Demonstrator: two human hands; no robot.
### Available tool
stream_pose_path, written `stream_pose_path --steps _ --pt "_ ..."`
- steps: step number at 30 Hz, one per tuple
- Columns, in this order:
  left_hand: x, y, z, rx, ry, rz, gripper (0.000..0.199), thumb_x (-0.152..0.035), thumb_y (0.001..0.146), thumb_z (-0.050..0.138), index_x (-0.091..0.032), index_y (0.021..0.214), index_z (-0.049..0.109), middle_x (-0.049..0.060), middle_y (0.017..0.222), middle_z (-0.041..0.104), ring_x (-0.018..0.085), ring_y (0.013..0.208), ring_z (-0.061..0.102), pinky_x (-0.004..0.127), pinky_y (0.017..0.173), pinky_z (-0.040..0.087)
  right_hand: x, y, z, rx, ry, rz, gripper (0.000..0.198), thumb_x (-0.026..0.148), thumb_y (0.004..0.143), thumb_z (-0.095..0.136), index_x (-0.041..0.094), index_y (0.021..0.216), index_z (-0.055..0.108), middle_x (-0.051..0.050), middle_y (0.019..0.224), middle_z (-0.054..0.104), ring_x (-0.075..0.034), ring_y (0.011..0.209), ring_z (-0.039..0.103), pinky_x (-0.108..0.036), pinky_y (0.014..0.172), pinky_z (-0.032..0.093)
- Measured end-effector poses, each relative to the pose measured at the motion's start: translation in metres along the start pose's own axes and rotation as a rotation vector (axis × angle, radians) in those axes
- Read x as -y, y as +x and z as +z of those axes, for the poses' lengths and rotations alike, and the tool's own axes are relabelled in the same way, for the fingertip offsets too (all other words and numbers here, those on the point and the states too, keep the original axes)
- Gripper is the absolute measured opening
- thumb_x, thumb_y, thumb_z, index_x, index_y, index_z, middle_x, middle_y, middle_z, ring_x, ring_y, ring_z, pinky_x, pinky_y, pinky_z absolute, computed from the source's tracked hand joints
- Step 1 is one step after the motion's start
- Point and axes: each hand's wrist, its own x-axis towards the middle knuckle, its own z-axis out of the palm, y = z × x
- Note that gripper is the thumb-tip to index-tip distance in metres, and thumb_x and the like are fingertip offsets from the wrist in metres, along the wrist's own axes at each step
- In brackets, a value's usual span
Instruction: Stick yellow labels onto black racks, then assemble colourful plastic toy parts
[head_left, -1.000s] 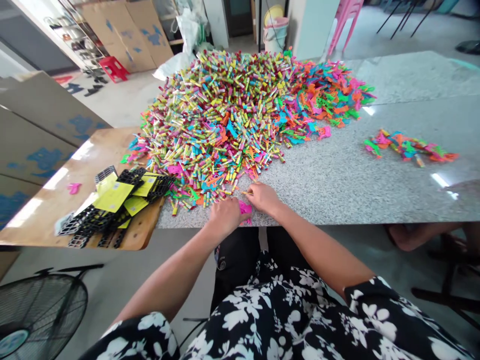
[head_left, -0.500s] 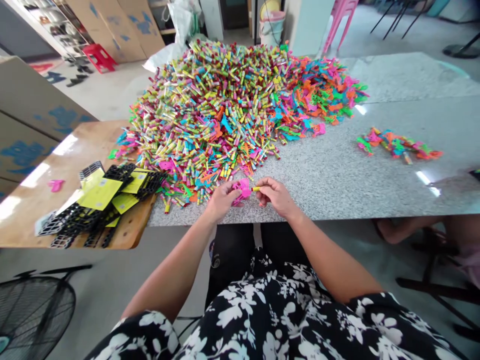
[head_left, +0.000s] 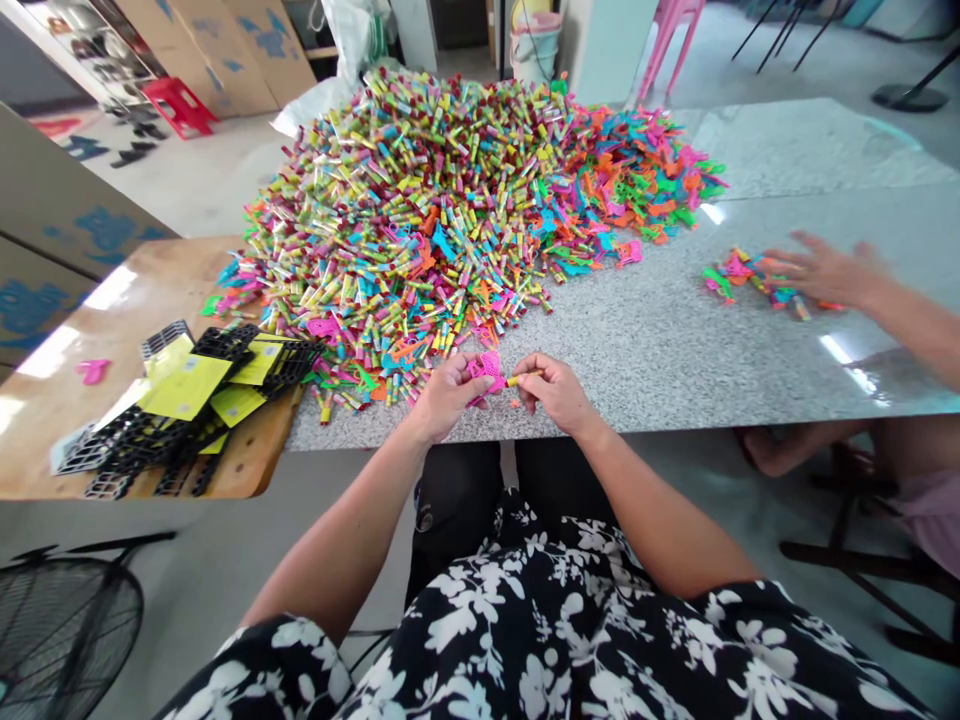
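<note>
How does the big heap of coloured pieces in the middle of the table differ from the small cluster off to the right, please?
The big heap is piled high and spreads wide; the small cluster lies low in a thin strip. The big heap mixes small tubes with flat plastic shapes; the small cluster looks mostly flat shapes. Another person's hand reaches over the small cluster; none touches the big heap. Both rest on the speckled table.

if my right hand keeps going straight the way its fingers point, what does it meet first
Most likely the pink plastic piece in your left hand. Your right hand points leftward, holding a small yellow tube whose tip is nearly at that piece.
</note>
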Motion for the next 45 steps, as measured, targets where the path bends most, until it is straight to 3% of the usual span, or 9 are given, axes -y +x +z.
stream_pose_path --steps 10,13,17,20,24,27,30,37,45 --pt "-0.011 -0.002 0.007 0.102 0.239 -0.029 0.042 -0.04 0.089 0.078 -0.017 0.121 0.064 0.006 0.083 0.077 0.02 0.071 0.074 0.027 0.06 0.056 0.006 0.006 -0.002 0.032 -0.081 -0.032 0.013 0.037 0.088 0.063 0.025 0.089 0.06 0.008 0.054 0.054 -0.011 0.047 0.045 -0.024 0.05 0.041" --pt "-0.011 0.018 0.007 0.15 0.397 0.044 0.038 -0.037 0.097 0.067 -0.018 0.13 0.062 0.012 0.103 0.08 0.025 0.092 0.079 0.035 0.077 0.062 0.007 0.013 -0.024 -0.047 -0.169 0.013 0.009 0.032 0.083 0.064 0.024 0.085 0.063 0.007 0.053 0.052 -0.011 0.046 0.043 -0.024 0.046 0.036" --pt "-0.025 0.082 -0.008 0.091 1.009 0.371 0.06 -0.014 0.095 0.053 -0.017 0.154 0.052 0.019 0.161 0.055 0.031 0.154 0.048 0.051 0.127 0.038 0.018 0.024 -0.102 -0.587 -0.08 0.025 0.009 0.03 0.077 0.066 0.023 0.08 0.062 0.005 0.056 0.053 -0.012 0.046 0.046 -0.024 0.043 0.035" --pt "-0.036 0.133 -0.015 0.206 1.425 0.412 0.086 -0.019 0.084 0.071 -0.019 0.165 0.042 0.018 0.179 0.028 0.039 0.167 0.019 0.058 0.135 0.013 0.031 0.029 -0.168 -1.002 0.229 -0.07 0.011 0.035 0.088 0.057 0.024 0.088 0.055 0.002 0.075 0.063 -0.01 0.051 0.051 -0.021 0.046 0.04" --pt "-0.033 0.176 0.007 0.05 1.544 0.262 0.104 -0.054 0.08 0.084 -0.02 0.168 0.038 0.024 0.179 0.022 0.05 0.165 0.015 0.072 0.13 0.014 0.034 0.028 -0.203 -1.068 0.417 -0.028 0.008 0.032 0.097 0.049 0.025 0.094 0.051 -0.001 0.099 0.071 -0.01 0.06 0.061 -0.02 0.051 0.047" --pt "-0.027 0.187 0.031 -0.156 1.494 0.147 0.088 -0.058 0.087 0.077 -0.019 0.161 0.049 0.027 0.179 0.017 0.057 0.162 0.012 0.079 0.117 0.033 0.022 0.025 -0.184 -0.967 0.429 0.027 0.01 0.026 0.09 0.058 0.022 0.099 0.061 -0.002 0.096 0.072 -0.008 0.057 0.059 -0.019 0.048 0.046" --pt "-0.022 0.186 0.041 -0.135 1.45 0.146 0.061 -0.034 0.089 0.074 -0.018 0.147 0.062 0.025 0.177 0.023 0.055 0.156 0.027 0.068 0.109 0.049 0.006 0.023 -0.154 -0.885 0.365 0.024 0.018 0.028 0.084 0.066 0.021 0.1 0.066 -0.001 0.087 0.071 -0.008 0.054 0.057 -0.019 0.046 0.046" --pt "-0.015 0.149 -0.004 -0.027 1.103 0.36 0.045 -0.008 0.084 0.058 -0.018 0.127 0.07 0.014 0.131 0.07 0.032 0.133 0.059 0.049 0.118 0.046 -0.013 0.031 -0.097 -0.626 0.078 0.081 0.027 0.04 0.082 0.069 0.021 0.099 0.069 -0.001 0.083 0.072 -0.012 0.053 0.058 -0.022 0.045 0.046" --pt "-0.022 0.092 -0.059 -0.317 0.093 0.155 0.049 -0.043 0.081 0.082 -0.023 0.12 0.061 0.001 0.099 0.07 0.018 0.085 0.07 0.031 0.07 0.063 -0.013 0.08 -0.025 -0.206 -1.079 -0.014 0.041 0.029 0.101 0.061 0.018 0.141 0.064 -0.018 0.137 0.067 -0.028 0.107 0.073 -0.039 0.092 0.057"
